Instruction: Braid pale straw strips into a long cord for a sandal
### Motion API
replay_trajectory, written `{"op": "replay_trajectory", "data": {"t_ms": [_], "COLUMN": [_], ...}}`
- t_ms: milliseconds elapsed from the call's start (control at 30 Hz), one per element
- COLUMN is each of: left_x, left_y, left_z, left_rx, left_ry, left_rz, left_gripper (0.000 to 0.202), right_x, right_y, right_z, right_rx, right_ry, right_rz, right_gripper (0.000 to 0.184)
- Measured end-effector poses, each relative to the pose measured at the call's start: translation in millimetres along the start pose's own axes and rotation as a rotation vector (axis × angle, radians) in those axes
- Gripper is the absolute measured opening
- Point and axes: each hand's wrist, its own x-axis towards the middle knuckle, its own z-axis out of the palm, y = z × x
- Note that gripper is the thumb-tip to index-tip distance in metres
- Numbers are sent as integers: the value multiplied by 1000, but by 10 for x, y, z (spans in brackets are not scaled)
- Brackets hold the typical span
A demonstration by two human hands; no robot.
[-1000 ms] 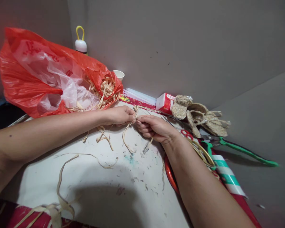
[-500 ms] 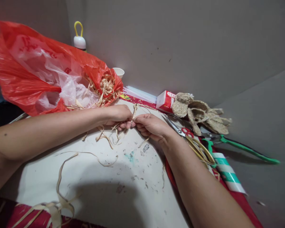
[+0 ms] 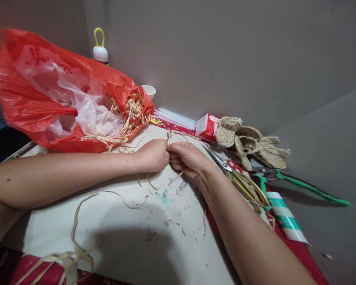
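My left hand (image 3: 154,155) and my right hand (image 3: 186,158) meet over the white tabletop (image 3: 130,229), fingertips almost touching. Both are closed on a thin braid of raffia (image 3: 169,135), whose knotted end sticks up just beyond my fingers. Most of the gripped part is hidden by the hands. Loose raffia ends hang out below my fists onto the table. One long raffia strip (image 3: 74,221) curls across the near left of the table toward a bundle at the front edge.
Behind my left arm lies a red plastic bag (image 3: 26,95) with raffia spilling out. Gold-handled scissors (image 3: 247,188), green-handled pruners (image 3: 311,188), a tape-striped roll (image 3: 286,217), woven pieces (image 3: 249,138) and a red-white box (image 3: 207,126) line the right. A paper cup (image 3: 149,91) stands at the back.
My left hand has turned over and come slightly nearer, its back now upward. The left forearm has lowered in view. My right hand has hardly moved.
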Motion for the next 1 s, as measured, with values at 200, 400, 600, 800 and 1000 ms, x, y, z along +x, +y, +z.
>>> {"op": "replay_trajectory", "data": {"t_ms": [200, 400, 600, 800, 1000], "left_x": [17, 139, 204, 154, 228], "left_y": [-23, -11, -97, -78, -152], "left_z": [-24, -256, -170, -152, -203], "left_rx": [143, 54, -188, -159, 50], "left_ry": [-2, 75, -45, -156, -117], "left_rz": [106, 69, 38, -37, 115], "left_gripper": [6, 12, 7, 19, 16], "right_x": [-2, -24, -18, -36, -42], "right_y": [-4, -42, -39, -59, -65], "right_z": [-39, -112, -148, -172, -177], "right_rx": [-27, -35, -61, -107, -175], "right_ry": [-42, -115, -138, -145, -137], "right_rz": [16, 0, -9, 22, 52], "right_gripper": [30, 21, 29, 32, 23]}}
